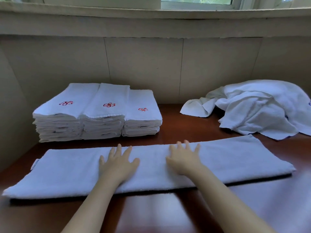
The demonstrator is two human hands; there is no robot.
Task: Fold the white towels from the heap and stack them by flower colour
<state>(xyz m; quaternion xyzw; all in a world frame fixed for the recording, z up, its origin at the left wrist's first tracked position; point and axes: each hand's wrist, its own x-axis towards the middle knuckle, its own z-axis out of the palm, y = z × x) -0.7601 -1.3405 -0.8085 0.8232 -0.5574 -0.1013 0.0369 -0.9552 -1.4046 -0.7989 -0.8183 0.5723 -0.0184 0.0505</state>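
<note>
In the head view, a long white terry towel [67, 174] lies folded into a wide band across the lower middle of the frame, on a glossy reddish-brown wooden table [176, 118]. Its nap looks soft and even, its near edge is thick with doubled layers, and a small label shows at its left end. The left hand [117, 163] lies flat on the band just left of centre, fingers straight and slightly spread, pressing the cloth and gripping nothing. The right hand [183, 158] lies flat just right of centre, fingers fanned toward the far edge, likewise holding nothing. Both bare forearms reach up from the bottom edge.

In the middle left of the frame stand three stacks of folded towels, touching side by side near the wall. The left stack [57, 121] and the middle stack [104, 121] are tall; the right stack [143, 120] is lower. Each top towel is a neat rectangle bearing a small red embroidered flower.

At the middle right sits the heap [255, 108] of unfolded white towels, rumpled and creased, with a bit of blue stitching at the frame's right edge.

A pale panelled wall [143, 64] rises behind, under a window sill [151, 12] at the top.
</note>
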